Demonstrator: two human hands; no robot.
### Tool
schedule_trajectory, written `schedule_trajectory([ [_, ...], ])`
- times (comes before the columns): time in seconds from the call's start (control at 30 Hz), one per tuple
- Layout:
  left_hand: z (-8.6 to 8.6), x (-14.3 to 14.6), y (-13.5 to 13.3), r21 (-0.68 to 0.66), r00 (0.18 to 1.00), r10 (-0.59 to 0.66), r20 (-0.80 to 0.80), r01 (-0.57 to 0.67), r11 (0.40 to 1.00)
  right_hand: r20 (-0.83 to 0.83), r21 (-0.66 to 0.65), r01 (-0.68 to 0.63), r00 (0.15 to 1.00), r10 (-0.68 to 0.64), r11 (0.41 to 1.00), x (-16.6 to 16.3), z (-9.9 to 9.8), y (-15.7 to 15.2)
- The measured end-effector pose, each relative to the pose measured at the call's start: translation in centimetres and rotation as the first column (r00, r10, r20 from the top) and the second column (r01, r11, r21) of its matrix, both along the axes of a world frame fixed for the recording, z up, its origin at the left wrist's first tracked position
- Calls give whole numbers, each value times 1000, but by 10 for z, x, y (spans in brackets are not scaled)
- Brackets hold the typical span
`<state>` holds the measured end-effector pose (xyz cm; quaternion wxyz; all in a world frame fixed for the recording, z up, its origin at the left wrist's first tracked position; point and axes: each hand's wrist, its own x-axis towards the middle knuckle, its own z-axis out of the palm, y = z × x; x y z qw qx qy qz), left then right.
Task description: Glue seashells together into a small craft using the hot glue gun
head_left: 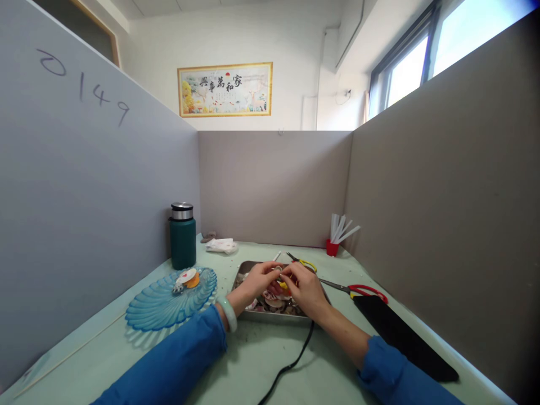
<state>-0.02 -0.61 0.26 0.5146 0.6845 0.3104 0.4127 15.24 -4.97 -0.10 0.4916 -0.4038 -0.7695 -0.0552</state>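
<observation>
Over a shallow metal tray (276, 318), my left hand (258, 279) and my right hand (304, 287) meet with their fingertips pinched together. Between them is a small pale piece (278, 269), mostly covered by the fingers, so its kind does not show clearly. The tray holds a heap of small shell-like pieces (274, 302) in white, pink and brown, with a bit of yellow beneath the fingers. A pale bangle (228, 313) circles my left wrist.
Left: a blue scalloped plate (147, 312) bearing small white and orange items, a green bottle (183, 242), a thin stick (70, 355). Right: yellow-handled scissors (307, 263), red-handled scissors (367, 291), a black flat strip (403, 334), a red cup (332, 248) of white sticks. A black cord (291, 365) runs frontward.
</observation>
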Motion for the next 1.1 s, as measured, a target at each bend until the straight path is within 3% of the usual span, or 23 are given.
schedule_trajectory([
  [1.1,6,0,-7,-21,999,-18,-30,17,1000,-19,-50,4,1000,-5,999,0,0,1],
])
